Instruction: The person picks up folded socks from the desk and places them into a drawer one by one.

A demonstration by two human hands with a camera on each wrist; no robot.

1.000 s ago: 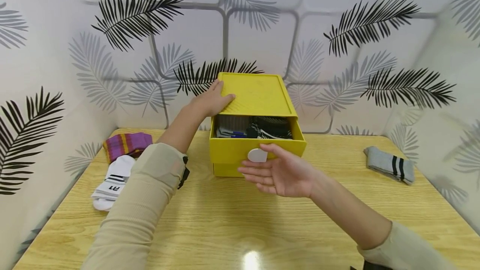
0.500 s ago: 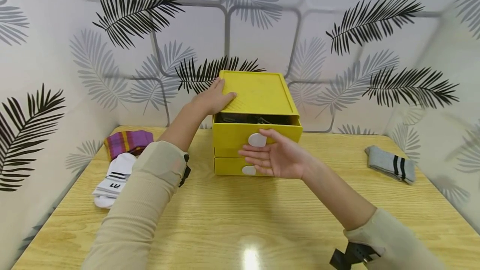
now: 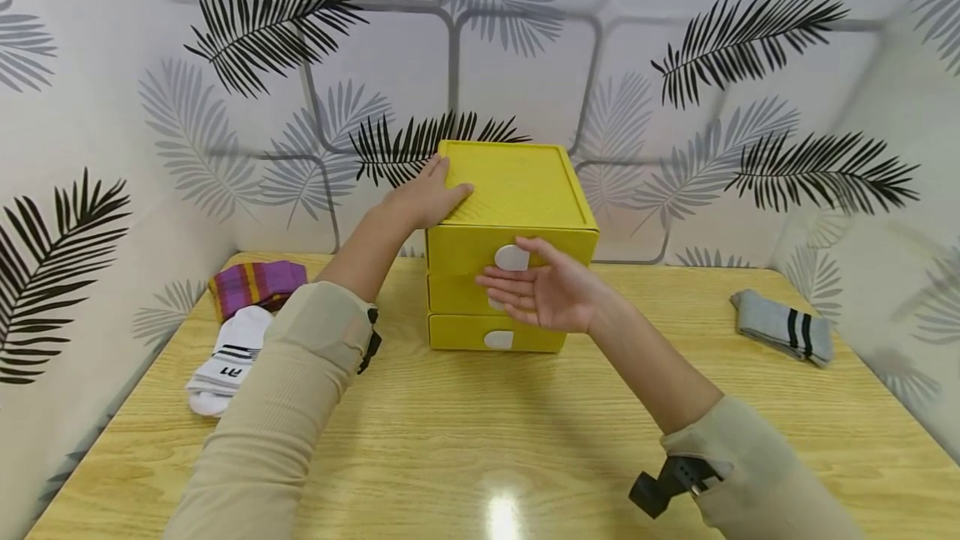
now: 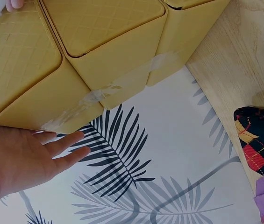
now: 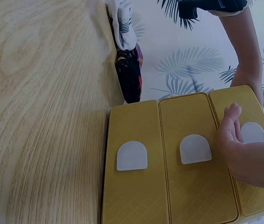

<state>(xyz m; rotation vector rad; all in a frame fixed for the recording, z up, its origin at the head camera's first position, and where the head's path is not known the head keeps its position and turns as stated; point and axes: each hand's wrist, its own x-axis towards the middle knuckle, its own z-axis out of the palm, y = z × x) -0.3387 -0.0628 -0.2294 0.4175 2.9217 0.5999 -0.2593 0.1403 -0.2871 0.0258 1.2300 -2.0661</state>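
I saw left hand (image 3: 423,198) and right hand (image 3: 557,294) unclenched against the drawer unit (image 3: 517,177). It looked light, stiff, best pulled by its tabs (image 5: 132,157).

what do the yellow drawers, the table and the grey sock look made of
Yellow drawers: probably moulded plastic, low sheen; grid texture, rounded corners. Table: wood or wood-look laminate, glossy; grain and bright reflection show. Grey sock: matte fabric, likely knit, since it folds softly.
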